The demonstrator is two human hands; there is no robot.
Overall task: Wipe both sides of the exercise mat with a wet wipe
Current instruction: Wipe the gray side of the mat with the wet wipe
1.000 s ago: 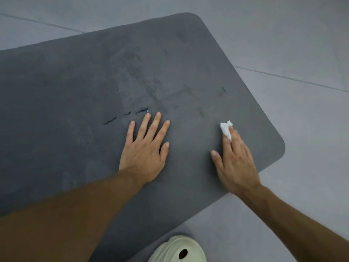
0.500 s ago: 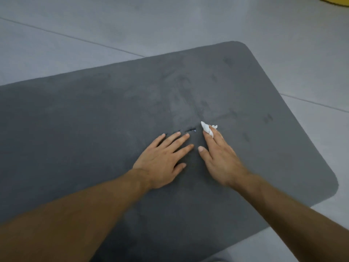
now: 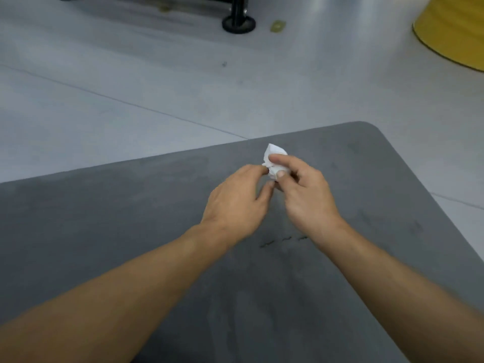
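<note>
At frame centre the right hand (image 3: pixel 306 197) pinches the crumpled wet wipe (image 3: pixel 273 155) between thumb and forefinger. The left hand (image 3: pixel 235 203) plucks its edge with curled fingertips, both above the exercise mat (image 3: pixel 131 218) filling the lower frame. This looks like refolding: turn out a clean damp face, flattened broad, before pressing it to the mat.

Bare mat (image 3: pixel 117 231) open either side of left hand (image 3: pixel 235 203) and right hand (image 3: pixel 306 195), joined mid-mat on wipe (image 3: pixel 273 153). Floor (image 3: pixel 131 87) beyond open; black stand foot (image 3: pixel 238 23), yellow object (image 3: pixel 453 30) at far back.
</note>
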